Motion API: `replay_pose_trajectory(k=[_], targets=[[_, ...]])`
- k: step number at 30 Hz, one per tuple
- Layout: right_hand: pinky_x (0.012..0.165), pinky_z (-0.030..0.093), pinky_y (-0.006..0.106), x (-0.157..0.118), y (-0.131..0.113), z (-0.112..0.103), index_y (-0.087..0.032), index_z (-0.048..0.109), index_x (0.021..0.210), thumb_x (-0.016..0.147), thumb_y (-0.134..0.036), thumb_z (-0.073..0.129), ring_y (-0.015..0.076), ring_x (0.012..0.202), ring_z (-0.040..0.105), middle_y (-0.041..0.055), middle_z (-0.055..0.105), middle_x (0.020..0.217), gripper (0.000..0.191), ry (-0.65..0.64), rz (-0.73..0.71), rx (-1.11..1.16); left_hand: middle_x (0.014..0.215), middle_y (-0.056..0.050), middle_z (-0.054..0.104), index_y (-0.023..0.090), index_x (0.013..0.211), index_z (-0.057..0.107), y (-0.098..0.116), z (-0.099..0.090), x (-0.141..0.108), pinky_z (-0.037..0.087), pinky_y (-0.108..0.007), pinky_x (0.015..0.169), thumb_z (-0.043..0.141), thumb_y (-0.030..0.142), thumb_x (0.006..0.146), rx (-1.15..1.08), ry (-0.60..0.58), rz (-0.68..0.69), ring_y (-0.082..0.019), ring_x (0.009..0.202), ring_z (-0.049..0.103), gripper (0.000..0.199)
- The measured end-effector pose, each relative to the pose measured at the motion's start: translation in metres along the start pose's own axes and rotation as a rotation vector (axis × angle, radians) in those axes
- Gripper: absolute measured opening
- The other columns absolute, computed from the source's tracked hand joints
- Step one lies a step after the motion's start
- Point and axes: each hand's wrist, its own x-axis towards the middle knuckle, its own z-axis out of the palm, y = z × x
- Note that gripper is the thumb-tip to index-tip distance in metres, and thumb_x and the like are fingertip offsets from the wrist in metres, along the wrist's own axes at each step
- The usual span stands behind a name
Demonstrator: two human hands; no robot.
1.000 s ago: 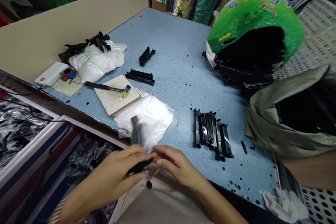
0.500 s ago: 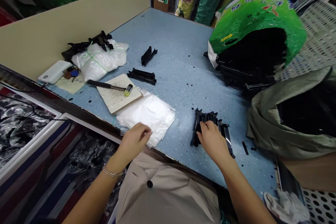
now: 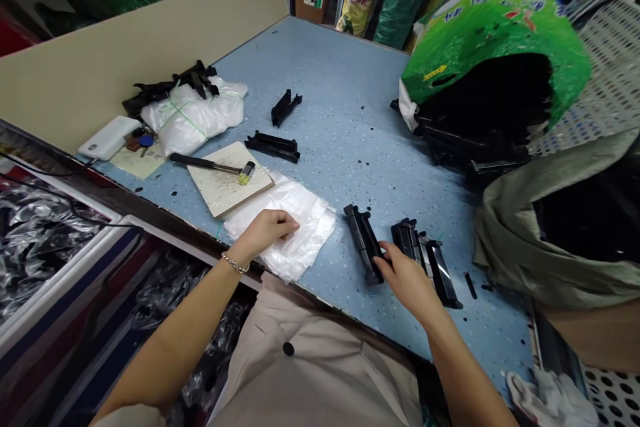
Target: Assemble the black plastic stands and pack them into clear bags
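Right hand (image 3: 406, 275): thumb and fingers slightly parted, tips on the right side of a black part (image 3: 363, 245) at its 10 o'clock; full grip unclear. Part lies tilted, table's near edge just off at 6 o'clock, widest stretch of tabletop (image 3: 345, 127) toward 12. Row of black parts (image 3: 431, 257) close at 2 o'clock, sack (image 3: 500, 240) farther out. Left hand (image 3: 270, 230): fingers curled nearly together over plastic bags (image 3: 314, 230), can't tell if pinching one; board (image 3: 215, 195) crowds its 11 o'clock.
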Motion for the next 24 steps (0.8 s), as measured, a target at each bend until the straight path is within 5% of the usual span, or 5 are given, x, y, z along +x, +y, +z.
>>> replay_pose_trajectory(k=[5,8,14,19,24], targets=[[0.051,0.047,0.024,-0.008,-0.025,0.011,-0.015,0.064,0.1,0.081,-0.041,0.067,0.0148,0.061,0.062,0.0084,0.07,0.08,0.033,-0.426,0.134,1.123,0.056,0.001,0.059,0.017,0.063,0.059,-0.001,0.004,-0.002,0.041,-0.024,0.048,0.072,0.032,0.068,-0.076,0.057,-0.052,-0.011,0.049,0.051,0.02],[0.05,0.05,0.018,-0.015,-0.041,0.034,-0.011,0.064,0.094,0.076,-0.035,0.075,0.0126,0.063,0.064,0.0089,0.069,0.076,0.032,-0.674,0.28,1.518,0.055,0.001,0.059,0.017,0.06,0.055,-0.002,0.008,-0.001,0.042,-0.023,0.048,0.07,0.027,0.068,-0.07,0.118,-0.026,-0.011,0.05,0.054,0.019],[0.054,0.055,0.011,-0.012,-0.037,0.06,-0.005,0.06,0.107,0.083,-0.026,0.071,0.0065,0.059,0.063,0.0087,0.069,0.079,0.033,-0.87,0.456,1.727,0.069,-0.001,0.066,0.019,0.073,0.058,-0.015,0.006,-0.005,0.052,-0.029,0.062,0.057,0.017,0.075,0.114,0.241,0.141,-0.016,0.064,0.064,0.003],[0.059,0.055,0.006,-0.012,-0.039,0.068,-0.003,0.056,0.115,0.081,-0.023,0.074,0.0047,0.066,0.062,0.0073,0.068,0.086,0.043,-1.05,0.485,1.932,0.108,-0.008,0.067,0.018,0.1,0.066,-0.017,0.008,-0.006,0.053,-0.039,0.092,0.046,0.01,0.082,0.464,0.259,0.42,-0.021,0.1,0.064,0.028],[0.058,0.054,0.003,-0.009,-0.047,0.086,-0.009,0.056,0.115,0.075,-0.022,0.078,0.0027,0.066,0.058,0.0021,0.065,0.085,0.047,-1.044,0.472,2.049,0.128,-0.012,0.057,0.017,0.125,0.055,0.004,0.02,-0.029,0.048,-0.043,0.103,0.04,0.009,0.088,0.489,0.282,0.592,-0.023,0.121,0.055,0.041]])
